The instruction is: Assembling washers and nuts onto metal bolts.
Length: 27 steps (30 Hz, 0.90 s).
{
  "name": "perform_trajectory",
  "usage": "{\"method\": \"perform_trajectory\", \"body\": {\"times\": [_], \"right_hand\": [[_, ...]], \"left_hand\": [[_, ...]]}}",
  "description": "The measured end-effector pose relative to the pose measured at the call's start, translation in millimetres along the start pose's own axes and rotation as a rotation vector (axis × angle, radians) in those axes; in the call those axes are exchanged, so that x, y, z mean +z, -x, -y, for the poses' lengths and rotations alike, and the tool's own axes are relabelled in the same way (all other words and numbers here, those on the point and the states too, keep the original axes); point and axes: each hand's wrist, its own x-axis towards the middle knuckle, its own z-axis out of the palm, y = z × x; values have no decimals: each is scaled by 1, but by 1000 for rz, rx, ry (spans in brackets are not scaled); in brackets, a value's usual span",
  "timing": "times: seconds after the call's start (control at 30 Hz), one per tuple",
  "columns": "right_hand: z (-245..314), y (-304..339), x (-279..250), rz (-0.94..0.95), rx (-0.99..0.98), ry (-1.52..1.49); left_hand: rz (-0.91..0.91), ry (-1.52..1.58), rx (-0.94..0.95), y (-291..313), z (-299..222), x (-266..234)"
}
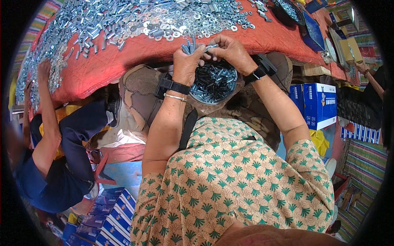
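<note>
My left hand (188, 62) is closed around several short metal tubes (189, 46), whose ends stick up above the fingers. Close beside it, my right hand (230, 50) pinches a small silvery metal piece (211, 46) between thumb and fingertips. The fingers of both hands nearly meet. Just below them a round bowl (209, 103) rests at my lap, filled with dark and silvery metal pins or screws (214, 84). Beyond my hands, flat washers (170, 30) and loose metal tubes (95, 37) are heaped on a red cloth (135, 51).
At the left a co-worker's arm (48, 102) reaches to the heap. Blue-and-white boxes (320, 105) stand at my right, and more boxes (107, 213) are stacked at lower left. A dark pan (287, 12) and a blue tray (312, 35) lie at the far right; another person's arm (371, 78) shows there.
</note>
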Motion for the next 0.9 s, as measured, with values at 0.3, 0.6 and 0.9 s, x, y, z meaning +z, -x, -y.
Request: {"method": "perform_trajectory", "body": {"times": [0.3, 0.6, 0.9], "right_hand": [[2, -63, -31, -325, -563, 866], [-3, -83, -22, -265, -461, 995], [13, -55, -25, -168, -218, 254]], "left_hand": [[-85, 198, -92, -4, 2, -3], [25, 169, -47, -5, -1, -2], [67, 154, -77, 0, -4, 2]]}}
